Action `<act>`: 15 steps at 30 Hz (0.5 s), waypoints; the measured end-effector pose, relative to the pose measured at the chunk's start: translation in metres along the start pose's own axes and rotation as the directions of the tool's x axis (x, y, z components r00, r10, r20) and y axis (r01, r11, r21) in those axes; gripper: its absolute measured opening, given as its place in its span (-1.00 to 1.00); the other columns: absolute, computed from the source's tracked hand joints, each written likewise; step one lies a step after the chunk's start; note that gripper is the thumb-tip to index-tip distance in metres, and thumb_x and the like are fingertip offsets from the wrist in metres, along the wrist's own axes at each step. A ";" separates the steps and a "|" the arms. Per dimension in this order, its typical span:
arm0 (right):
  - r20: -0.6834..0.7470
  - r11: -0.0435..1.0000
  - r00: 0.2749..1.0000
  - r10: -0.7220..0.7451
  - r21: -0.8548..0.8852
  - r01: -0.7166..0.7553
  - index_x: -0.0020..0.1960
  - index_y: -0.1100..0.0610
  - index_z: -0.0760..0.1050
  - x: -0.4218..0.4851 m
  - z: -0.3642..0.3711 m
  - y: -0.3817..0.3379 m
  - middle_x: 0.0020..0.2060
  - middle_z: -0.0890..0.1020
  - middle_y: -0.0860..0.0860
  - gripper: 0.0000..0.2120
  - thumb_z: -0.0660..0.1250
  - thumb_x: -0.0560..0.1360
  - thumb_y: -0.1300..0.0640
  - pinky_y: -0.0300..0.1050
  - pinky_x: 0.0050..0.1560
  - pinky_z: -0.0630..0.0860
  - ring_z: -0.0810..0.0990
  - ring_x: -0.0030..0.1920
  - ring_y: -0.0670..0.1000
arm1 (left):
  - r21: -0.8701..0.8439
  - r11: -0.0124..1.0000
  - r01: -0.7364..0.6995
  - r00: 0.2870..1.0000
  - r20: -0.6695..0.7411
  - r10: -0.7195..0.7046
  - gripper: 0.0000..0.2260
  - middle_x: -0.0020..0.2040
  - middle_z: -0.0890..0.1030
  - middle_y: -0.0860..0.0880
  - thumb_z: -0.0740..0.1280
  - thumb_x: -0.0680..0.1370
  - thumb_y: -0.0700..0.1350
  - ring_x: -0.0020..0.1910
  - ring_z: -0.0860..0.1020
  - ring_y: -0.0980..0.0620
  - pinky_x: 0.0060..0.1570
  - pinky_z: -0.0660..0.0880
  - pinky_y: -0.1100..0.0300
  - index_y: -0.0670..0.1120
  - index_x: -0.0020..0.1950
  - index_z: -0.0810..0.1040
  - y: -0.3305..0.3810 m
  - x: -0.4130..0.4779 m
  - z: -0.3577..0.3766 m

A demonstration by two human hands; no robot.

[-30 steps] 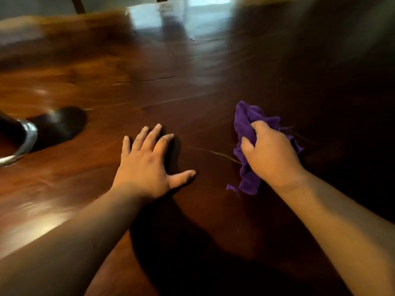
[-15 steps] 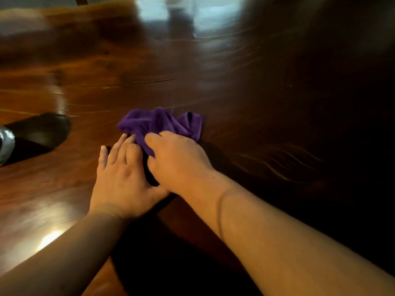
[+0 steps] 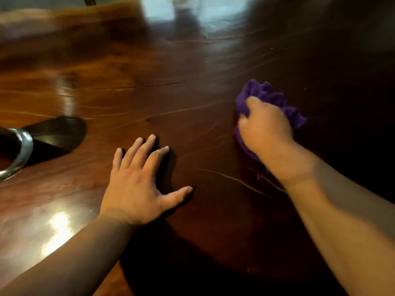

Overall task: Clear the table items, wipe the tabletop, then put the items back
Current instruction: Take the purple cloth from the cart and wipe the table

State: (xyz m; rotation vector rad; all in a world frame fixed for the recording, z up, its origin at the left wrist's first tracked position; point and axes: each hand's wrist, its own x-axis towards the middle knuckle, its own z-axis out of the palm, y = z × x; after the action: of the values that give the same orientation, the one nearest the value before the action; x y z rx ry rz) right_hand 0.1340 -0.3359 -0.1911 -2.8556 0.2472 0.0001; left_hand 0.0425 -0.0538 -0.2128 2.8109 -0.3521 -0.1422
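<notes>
Purple cloth [image 3: 275, 99] bunched in right hand [image 3: 265, 127]; left hand [image 3: 134, 186] spread flat on table [image 3: 192, 60]; metal bowl [image 3: 19, 154] far left

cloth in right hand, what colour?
Purple cloth, bunched under the right hand; head view.

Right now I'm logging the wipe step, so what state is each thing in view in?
purple cloth: bunched, pressed on the tabletop under the right hand.
right hand: closed on the cloth.
left hand: open, flat on the wood, fingers spread.
tabletop: bare, glossy, with a crack in the wood.
metal bowl: upright at the left edge, mostly cut off.
</notes>
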 end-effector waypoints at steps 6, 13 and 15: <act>0.134 0.905 0.900 -0.416 0.159 0.394 -0.03 -0.05 0.41 -0.060 0.039 -0.129 -0.12 0.61 0.04 -0.93 0.27 0.50 0.06 -0.02 -0.25 0.35 0.63 -0.09 0.19 | -0.038 0.992 0.124 0.984 -0.124 -0.128 0.03 0.59 0.31 -0.23 0.24 0.28 0.58 0.57 0.24 -0.22 0.52 0.05 -0.32 -0.16 0.48 0.33 -0.003 -0.003 0.008; 0.238 0.920 0.896 -0.374 0.216 0.327 -0.06 -0.06 0.32 -0.082 0.016 -0.064 -0.12 0.62 0.04 -0.85 0.29 0.48 -0.03 0.02 -0.20 0.46 0.63 -0.06 0.23 | 0.033 0.994 0.106 0.992 -0.077 -0.104 0.06 0.62 0.25 -0.18 0.17 0.22 0.71 0.62 0.10 -0.17 0.53 -0.03 -0.33 -0.02 0.47 0.31 -0.004 -0.001 0.010; 0.196 0.962 0.946 -0.256 0.150 0.229 0.03 -0.01 0.42 -0.072 0.004 -0.026 -0.07 0.66 0.11 -0.84 0.30 0.49 -0.04 0.09 -0.13 0.54 0.63 -0.04 0.26 | 0.041 0.993 0.112 0.991 -0.083 -0.108 0.02 0.62 0.25 -0.15 0.18 0.24 0.71 0.63 0.09 -0.15 0.53 -0.02 -0.34 0.03 0.47 0.32 -0.003 -0.001 0.010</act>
State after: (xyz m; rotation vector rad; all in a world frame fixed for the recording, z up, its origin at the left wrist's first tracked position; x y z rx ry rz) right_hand 0.0673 -0.2980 -0.1867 -2.7122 -0.1457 0.2339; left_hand 0.0409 -0.0536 -0.2230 2.8713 -0.1840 -0.0444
